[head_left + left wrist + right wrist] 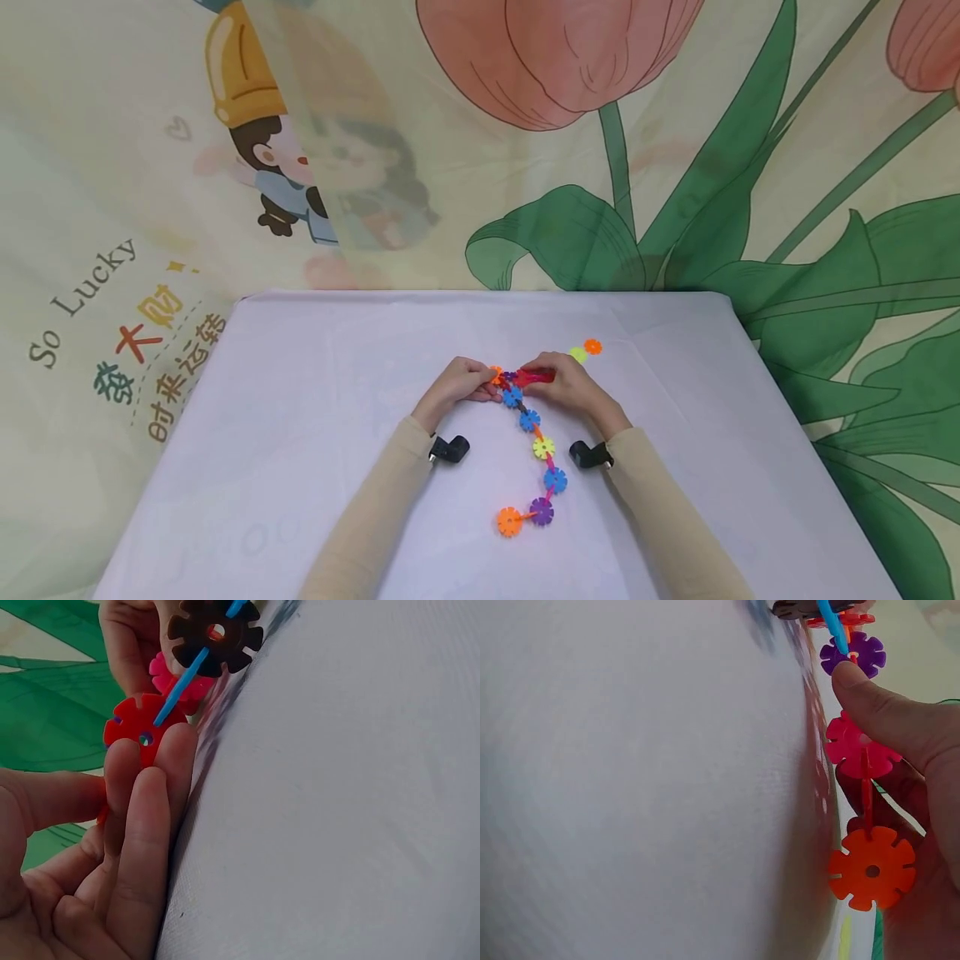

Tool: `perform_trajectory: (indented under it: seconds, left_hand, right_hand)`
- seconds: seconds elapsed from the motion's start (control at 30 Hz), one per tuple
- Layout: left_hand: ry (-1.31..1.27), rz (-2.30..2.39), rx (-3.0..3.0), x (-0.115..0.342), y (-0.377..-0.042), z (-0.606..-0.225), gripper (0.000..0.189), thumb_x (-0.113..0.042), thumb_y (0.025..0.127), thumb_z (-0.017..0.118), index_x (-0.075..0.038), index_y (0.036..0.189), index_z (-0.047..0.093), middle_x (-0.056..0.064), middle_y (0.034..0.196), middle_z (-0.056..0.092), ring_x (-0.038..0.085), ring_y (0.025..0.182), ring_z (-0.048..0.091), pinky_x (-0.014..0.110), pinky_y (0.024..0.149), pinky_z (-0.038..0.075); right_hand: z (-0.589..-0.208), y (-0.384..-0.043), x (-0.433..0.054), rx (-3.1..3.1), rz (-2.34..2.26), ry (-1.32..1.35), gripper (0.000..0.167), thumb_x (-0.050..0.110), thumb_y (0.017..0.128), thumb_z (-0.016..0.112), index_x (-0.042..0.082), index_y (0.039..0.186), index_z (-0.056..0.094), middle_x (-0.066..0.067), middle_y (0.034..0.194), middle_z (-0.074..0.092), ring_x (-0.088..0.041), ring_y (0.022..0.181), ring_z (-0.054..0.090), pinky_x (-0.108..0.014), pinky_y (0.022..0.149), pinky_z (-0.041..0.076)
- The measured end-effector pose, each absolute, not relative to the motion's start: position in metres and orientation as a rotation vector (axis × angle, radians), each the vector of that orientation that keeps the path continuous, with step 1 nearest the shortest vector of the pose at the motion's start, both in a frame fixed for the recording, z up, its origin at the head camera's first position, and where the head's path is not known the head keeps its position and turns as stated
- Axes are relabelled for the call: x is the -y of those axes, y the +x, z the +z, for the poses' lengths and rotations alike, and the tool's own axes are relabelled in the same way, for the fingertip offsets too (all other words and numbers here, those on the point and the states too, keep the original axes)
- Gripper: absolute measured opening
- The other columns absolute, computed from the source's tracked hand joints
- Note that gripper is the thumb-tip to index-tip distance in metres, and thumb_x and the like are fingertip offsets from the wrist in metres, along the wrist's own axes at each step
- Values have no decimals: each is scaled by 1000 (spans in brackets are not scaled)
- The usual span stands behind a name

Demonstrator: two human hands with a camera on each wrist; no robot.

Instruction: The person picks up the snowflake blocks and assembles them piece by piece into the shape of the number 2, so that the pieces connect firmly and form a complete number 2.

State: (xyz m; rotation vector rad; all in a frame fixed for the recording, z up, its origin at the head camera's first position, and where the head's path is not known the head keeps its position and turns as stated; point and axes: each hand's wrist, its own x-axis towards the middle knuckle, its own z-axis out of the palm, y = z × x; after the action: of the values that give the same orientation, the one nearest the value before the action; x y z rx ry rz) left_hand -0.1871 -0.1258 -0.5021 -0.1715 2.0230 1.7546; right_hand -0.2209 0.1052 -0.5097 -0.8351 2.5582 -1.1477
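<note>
My left hand (pixel 459 385) pinches a red notched plastic disc (pixel 127 720) between thumb and fingers. A blue disc (pixel 180 688), seen edge-on, slots into it and joins a dark disc (pixel 196 634). Facing it, my right hand (pixel 573 387) grips a short string of discs. In the right wrist view, a pink disc (pixel 847 746) lies under the thumb, with a purple disc (pixel 868 652) at the thumb tip. Below, a red disc (pixel 867 791) seen edge-on leads to an orange disc (pixel 885 862). A chain hangs off between the hands, starting at a blue disc (pixel 512 397).
The chain curves toward the near side over the white-covered table (pixel 315 467), through a yellow disc (pixel 543 448) and a purple disc (pixel 542 511), ending at an orange disc (pixel 509 522). Beyond my right hand are a yellow-green disc (pixel 577 355) and another orange disc (pixel 593 346).
</note>
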Motion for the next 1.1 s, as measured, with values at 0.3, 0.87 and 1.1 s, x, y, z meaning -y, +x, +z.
perform_trajectory:
  seconds: [0.3, 0.87, 1.1]
  left_hand:
    - [-177, 1739, -2044, 122, -187, -499, 22, -13, 98, 59, 6, 95, 70, 7, 69, 68, 13, 66, 69, 22, 61, 55]
    - [-207, 1763, -2008, 126, -186, -502, 22, -11, 99, 58, 8, 100, 70, 8, 71, 68, 14, 68, 70, 22, 63, 56]
    - [-211, 1770, -2039, 124, -185, -499, 22, -11, 98, 59, 8, 100, 71, 11, 74, 70, 15, 69, 71, 23, 64, 56]
  right_hand:
    - [-506, -220, -106, -2577, -1127, -830, 33, 17, 82, 82, 7, 112, 74, 2, 92, 68, -18, 88, 57, -35, 82, 49]
    - [-516, -215, -119, -2573, -1331, -800, 8, 11, 87, 76, 10, 94, 76, 0, 93, 67, -19, 86, 58, -27, 78, 51]
    - [-518, -213, -113, -2576, -1428, -731, 5, 6, 89, 73, 7, 93, 75, -4, 93, 67, -21, 87, 57, -26, 80, 50]
